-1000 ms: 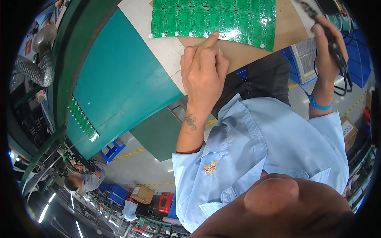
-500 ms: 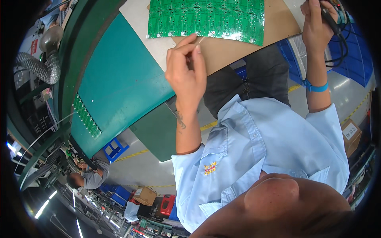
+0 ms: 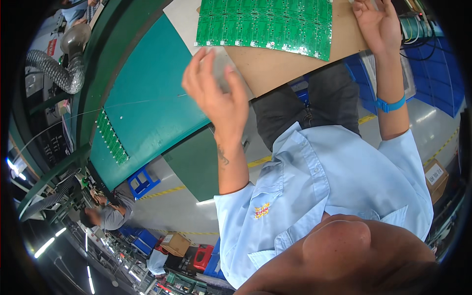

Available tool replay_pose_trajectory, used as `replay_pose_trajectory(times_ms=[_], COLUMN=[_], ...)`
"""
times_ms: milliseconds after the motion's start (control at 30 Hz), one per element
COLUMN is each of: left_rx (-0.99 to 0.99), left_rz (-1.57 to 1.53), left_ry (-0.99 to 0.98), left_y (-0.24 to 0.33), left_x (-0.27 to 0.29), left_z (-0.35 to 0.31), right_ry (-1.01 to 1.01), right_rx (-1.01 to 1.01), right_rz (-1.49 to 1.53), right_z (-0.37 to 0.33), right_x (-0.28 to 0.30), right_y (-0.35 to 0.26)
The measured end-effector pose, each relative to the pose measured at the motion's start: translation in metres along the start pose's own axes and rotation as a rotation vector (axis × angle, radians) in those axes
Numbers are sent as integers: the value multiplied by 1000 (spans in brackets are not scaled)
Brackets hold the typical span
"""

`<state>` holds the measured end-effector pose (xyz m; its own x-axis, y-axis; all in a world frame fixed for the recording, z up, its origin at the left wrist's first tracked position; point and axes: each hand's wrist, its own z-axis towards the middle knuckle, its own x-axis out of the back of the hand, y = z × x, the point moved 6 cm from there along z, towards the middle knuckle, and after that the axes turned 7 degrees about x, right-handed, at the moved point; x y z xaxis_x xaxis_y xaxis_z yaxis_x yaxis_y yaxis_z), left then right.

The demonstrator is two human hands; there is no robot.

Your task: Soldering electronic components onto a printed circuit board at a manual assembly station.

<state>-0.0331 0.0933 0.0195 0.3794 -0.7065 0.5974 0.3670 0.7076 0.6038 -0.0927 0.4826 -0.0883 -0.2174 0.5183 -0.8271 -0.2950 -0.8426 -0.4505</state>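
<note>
Left hand [image 3: 216, 93] raised, fingers spread, thumb well apart, just beside the near-left corner of the circuit-board panel [image 3: 265, 27]; held so, I'd judge, to keep the face uncovered. Thin wire [image 3: 147, 101] runs toward this hand; can't tell if I have it. Right hand [image 3: 378, 29]: fingers cut by the top edge of view, grip can't be told. Panel lies flat on a brown sheet [image 3: 290, 71] before me, probably for easy reach. Bright green, glossy, rows of narrow repeated units, silvery bits along the near edge. Farther left, a green board strip [image 3: 112, 137] on the teal bench [image 3: 162, 98], likely parked aside.
</note>
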Motion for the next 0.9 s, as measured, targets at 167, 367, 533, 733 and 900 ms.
replay_pose_trajectory(times_ms=[167,367,533,733,900], left_rx=[-142,-205,-173,-149,-144], left_rz=[141,131,86,70,55], left_ry=[-119,-157,-186,-152,-169], left_y=[16,19,12,13,14], left_x=[-24,-41,-46,-45,-45], left_z=[1,-6,-11,-10,-9], right_ry=[206,-18,-628,-810,-759], right_rx=[21,-248,85,62,71], right_rz=[-386,-1094,-1454,-1728,-1731], right_z=[-20,-45,-33,-32,-33], right_x=[-36,-156,-212,-196,-195], right_y=[9,47,96,105,104])
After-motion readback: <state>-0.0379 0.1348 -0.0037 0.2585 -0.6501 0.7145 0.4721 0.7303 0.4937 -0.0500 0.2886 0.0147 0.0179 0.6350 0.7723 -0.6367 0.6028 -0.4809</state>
